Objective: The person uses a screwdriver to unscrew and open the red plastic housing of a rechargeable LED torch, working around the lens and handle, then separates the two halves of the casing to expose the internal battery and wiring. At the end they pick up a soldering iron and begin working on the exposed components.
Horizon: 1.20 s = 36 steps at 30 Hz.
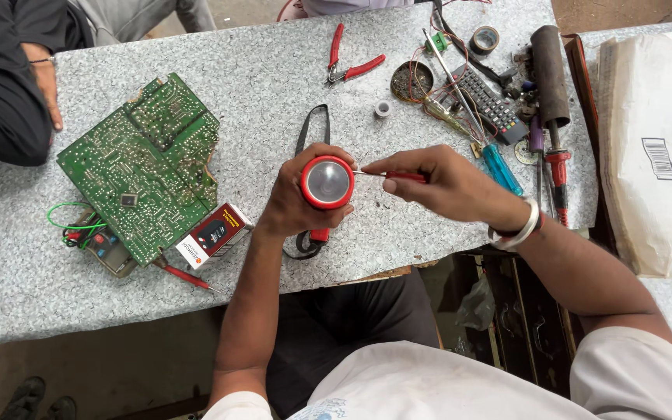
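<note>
1. Gripping the red torch in our left hand, we close the fingers round its body and tilt it so the round lens faces up at us, which keeps the rim in plain sight.
2. Our right hand is pinched shut on a small red-handled screwdriver, laid nearly flat, its thin tip touching the right side of the torch's red rim.
3. We hold the torch just above the table, near the middle of its near edge, steady enough for the tip to bear on it.
4. A black strap loops out on the table behind the torch, and more of it shows under our left hand.
5. Toward the left edge lies a large green circuit board, with a small red and white box at its near corner and green wires beside it.
6. Along the far edge we see red-handled pliers, and by the far right corner a remote control, a roll of tape and a blue-handled screwdriver, all within reach of the right hand.
7. Another person's arm in a dark sleeve rests at the far left corner, clear of our hands.
</note>
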Motion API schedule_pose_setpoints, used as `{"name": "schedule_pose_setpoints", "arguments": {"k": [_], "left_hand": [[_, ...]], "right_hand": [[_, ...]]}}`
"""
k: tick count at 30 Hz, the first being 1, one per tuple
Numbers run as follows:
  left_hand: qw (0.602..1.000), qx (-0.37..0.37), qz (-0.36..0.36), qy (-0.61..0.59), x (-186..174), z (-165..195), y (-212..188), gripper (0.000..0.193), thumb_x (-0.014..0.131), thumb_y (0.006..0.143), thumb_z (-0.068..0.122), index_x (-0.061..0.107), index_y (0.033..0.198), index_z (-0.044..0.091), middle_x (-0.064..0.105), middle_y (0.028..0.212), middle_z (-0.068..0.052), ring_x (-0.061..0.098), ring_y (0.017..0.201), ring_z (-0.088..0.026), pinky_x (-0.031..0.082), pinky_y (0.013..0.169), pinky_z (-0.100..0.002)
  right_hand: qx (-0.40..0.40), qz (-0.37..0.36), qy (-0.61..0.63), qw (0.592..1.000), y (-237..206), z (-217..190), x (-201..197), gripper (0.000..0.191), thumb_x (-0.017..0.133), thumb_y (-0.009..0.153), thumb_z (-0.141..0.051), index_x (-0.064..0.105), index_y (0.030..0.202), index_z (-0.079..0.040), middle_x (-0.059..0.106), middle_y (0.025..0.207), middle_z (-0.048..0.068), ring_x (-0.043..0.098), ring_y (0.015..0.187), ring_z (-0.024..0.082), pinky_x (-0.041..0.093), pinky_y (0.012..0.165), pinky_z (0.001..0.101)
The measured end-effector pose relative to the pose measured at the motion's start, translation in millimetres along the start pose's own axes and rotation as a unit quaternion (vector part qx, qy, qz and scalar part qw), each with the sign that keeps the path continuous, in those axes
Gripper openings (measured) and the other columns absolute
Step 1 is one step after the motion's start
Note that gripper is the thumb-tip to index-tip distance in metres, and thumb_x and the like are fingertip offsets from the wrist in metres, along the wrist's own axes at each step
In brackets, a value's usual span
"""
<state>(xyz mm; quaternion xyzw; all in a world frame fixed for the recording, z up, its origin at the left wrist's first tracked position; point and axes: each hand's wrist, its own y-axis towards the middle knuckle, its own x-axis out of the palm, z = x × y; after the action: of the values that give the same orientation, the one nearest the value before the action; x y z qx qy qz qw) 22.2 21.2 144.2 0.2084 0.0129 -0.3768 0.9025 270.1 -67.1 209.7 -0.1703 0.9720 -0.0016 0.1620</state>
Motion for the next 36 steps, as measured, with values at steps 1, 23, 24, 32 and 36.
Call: {"name": "schedule_pose_setpoints", "arguments": {"k": [1,23,24,32,36], "left_hand": [[1.0,-0.002,-0.003,0.007,0.1,-0.1,-0.1,0.059,0.089,0.069,0.009,0.062,0.121,0.007,0.071,0.112,-0.004,0.072,0.105,-0.015,0.06,0.093,-0.032],[0.999,0.017,-0.039,-0.003,-0.7,-0.1,-1.6,0.061,0.089,0.071,0.008,0.061,0.125,0.009,0.069,0.113,-0.003,0.07,0.106,-0.014,0.059,0.094,-0.03],[0.999,0.008,-0.036,-0.005,-1.5,0.7,-1.8,0.062,0.09,0.07,0.008,0.061,0.125,0.009,0.069,0.113,-0.003,0.07,0.106,-0.015,0.059,0.094,-0.031],[0.999,0.009,0.022,0.04,-0.6,1.1,-7.8,0.065,0.091,0.071,0.009,0.059,0.127,0.009,0.071,0.119,-0.005,0.072,0.113,-0.019,0.06,0.099,-0.033],[0.999,0.032,0.024,0.035,1.0,-5.4,-11.5,0.065,0.091,0.072,0.007,0.058,0.129,0.009,0.07,0.12,-0.006,0.072,0.114,-0.02,0.06,0.1,-0.034]], "right_hand": [[0.054,-0.023,0.056,0.997,2.7,3.3,-3.6,0.036,0.059,0.103,-0.022,0.07,0.132,-0.003,0.058,0.07,-0.002,0.044,0.058,0.005,0.038,0.049,0.0251],[0.212,-0.14,0.219,0.942,3.8,14.4,-20.6,0.041,0.052,0.102,-0.033,0.072,0.127,-0.007,0.039,0.059,-0.007,0.032,0.049,0.003,0.027,0.042,0.0224],[0.21,-0.137,0.256,0.934,3.8,15.9,-19.8,0.034,0.058,0.102,-0.029,0.067,0.126,-0.007,0.04,0.062,-0.007,0.032,0.05,0.003,0.026,0.043,0.0222],[-0.01,0.12,-0.096,0.988,-2.8,14.5,4.9,0.023,0.074,0.099,-0.024,0.073,0.108,-0.002,0.067,0.073,-0.003,0.054,0.066,0.001,0.044,0.055,0.0209],[0.001,0.12,-0.127,0.985,-7.0,12.6,10.5,0.023,0.073,0.098,-0.022,0.075,0.108,-0.002,0.068,0.068,0.001,0.056,0.06,0.004,0.044,0.052,0.025]]}}
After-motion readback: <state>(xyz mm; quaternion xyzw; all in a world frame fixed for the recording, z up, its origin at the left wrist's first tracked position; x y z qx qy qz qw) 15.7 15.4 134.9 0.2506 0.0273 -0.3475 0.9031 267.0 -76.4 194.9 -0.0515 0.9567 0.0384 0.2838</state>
